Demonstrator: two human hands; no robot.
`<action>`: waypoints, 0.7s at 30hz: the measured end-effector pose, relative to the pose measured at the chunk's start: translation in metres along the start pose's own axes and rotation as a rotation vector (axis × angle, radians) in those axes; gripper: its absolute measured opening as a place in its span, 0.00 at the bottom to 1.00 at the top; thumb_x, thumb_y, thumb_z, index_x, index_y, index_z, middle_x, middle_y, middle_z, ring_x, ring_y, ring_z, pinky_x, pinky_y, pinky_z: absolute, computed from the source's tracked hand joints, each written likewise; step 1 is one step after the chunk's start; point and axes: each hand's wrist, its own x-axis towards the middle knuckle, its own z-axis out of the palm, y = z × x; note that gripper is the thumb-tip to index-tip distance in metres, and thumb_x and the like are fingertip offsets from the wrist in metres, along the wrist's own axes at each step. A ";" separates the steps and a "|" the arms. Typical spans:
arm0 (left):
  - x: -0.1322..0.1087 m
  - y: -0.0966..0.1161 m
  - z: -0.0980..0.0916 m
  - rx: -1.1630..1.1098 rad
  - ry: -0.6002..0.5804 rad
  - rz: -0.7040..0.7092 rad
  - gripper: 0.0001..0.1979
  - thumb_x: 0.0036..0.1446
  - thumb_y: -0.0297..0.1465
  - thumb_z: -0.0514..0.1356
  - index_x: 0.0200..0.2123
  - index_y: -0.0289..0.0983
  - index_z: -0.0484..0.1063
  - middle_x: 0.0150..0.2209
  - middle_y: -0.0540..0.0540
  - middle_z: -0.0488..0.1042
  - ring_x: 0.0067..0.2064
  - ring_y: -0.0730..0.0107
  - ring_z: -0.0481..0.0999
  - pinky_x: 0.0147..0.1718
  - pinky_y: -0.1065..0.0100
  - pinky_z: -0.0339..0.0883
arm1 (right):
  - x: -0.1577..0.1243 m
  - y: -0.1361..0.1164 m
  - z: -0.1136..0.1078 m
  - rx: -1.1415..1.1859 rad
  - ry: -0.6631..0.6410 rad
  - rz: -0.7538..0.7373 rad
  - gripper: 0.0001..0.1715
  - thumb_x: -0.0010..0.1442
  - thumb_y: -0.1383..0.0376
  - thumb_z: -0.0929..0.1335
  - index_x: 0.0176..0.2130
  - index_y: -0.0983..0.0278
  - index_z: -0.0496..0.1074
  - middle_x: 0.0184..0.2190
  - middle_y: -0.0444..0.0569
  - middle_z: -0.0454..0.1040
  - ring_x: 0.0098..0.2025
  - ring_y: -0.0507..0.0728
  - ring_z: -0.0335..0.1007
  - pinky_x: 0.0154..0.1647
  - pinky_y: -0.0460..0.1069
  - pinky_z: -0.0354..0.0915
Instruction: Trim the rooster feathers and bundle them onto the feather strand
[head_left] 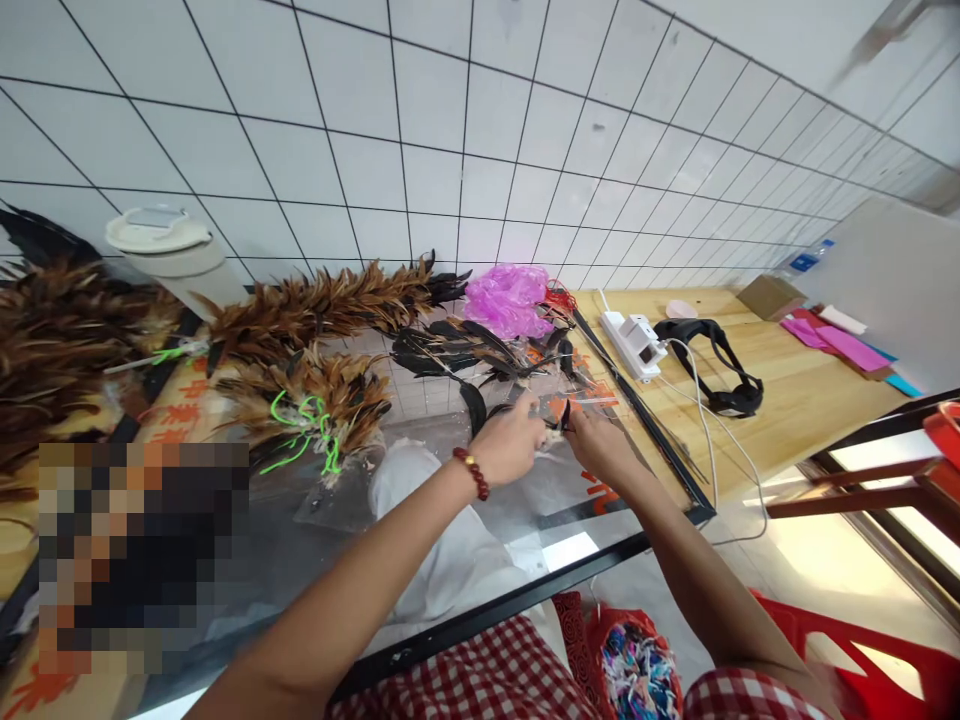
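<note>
My left hand (511, 440), with a red bead bracelet (471, 473) on its wrist, is closed over the glass tabletop; what its fingers hold is too small to make out. Close on its right, my right hand (596, 443) pinches a small dark feather (566, 415). Just beyond both hands lie long black feathers (457, 347). A brown feather bundle (311, 405) with bright green ties rests to the left, and a longer row of brown feathers (330, 300) stretches behind it.
A crumpled pink plastic bag (510, 300) lies by the tiled wall. To the right are a white power strip (634, 345), cables and a black strap (712, 365). A white lidded cup (176, 260) stands at the left. A red stool (855, 650) is at the lower right.
</note>
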 end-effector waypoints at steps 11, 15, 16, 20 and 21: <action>-0.047 -0.005 -0.009 0.458 -0.265 0.105 0.10 0.50 0.18 0.53 0.28 0.37 0.70 0.39 0.41 0.71 0.34 0.64 0.70 0.37 0.61 0.64 | -0.038 0.065 -0.036 0.034 0.056 0.290 0.17 0.64 0.58 0.57 0.46 0.63 0.66 0.34 0.56 0.77 0.35 0.63 0.74 0.27 0.50 0.54; -0.075 -0.002 -0.005 0.556 -0.295 0.301 0.10 0.55 0.20 0.52 0.34 0.36 0.72 0.56 0.39 0.66 0.57 0.53 0.63 0.54 0.51 0.59 | -0.048 0.051 -0.027 0.110 0.083 0.186 0.22 0.65 0.54 0.57 0.52 0.63 0.63 0.39 0.56 0.77 0.39 0.63 0.74 0.32 0.50 0.57; -0.080 -0.004 -0.002 0.584 -0.308 0.326 0.11 0.56 0.21 0.52 0.35 0.35 0.73 0.56 0.40 0.67 0.59 0.53 0.61 0.55 0.51 0.58 | -0.051 0.045 -0.025 0.135 0.065 0.118 0.22 0.66 0.54 0.56 0.52 0.63 0.64 0.40 0.56 0.76 0.40 0.62 0.73 0.34 0.50 0.58; -0.092 -0.016 0.008 0.707 -0.290 0.338 0.11 0.57 0.21 0.52 0.37 0.35 0.73 0.55 0.40 0.68 0.61 0.55 0.60 0.57 0.52 0.57 | -0.068 0.030 -0.016 0.194 -0.095 -0.070 0.23 0.67 0.55 0.53 0.41 0.61 0.71 0.38 0.52 0.75 0.40 0.58 0.72 0.37 0.49 0.59; -0.094 -0.017 0.009 0.730 -0.278 0.341 0.11 0.57 0.21 0.52 0.37 0.34 0.73 0.55 0.41 0.68 0.61 0.55 0.59 0.57 0.52 0.57 | -0.071 0.029 -0.013 0.195 -0.125 -0.067 0.24 0.68 0.55 0.53 0.40 0.61 0.71 0.36 0.51 0.75 0.39 0.57 0.72 0.37 0.49 0.59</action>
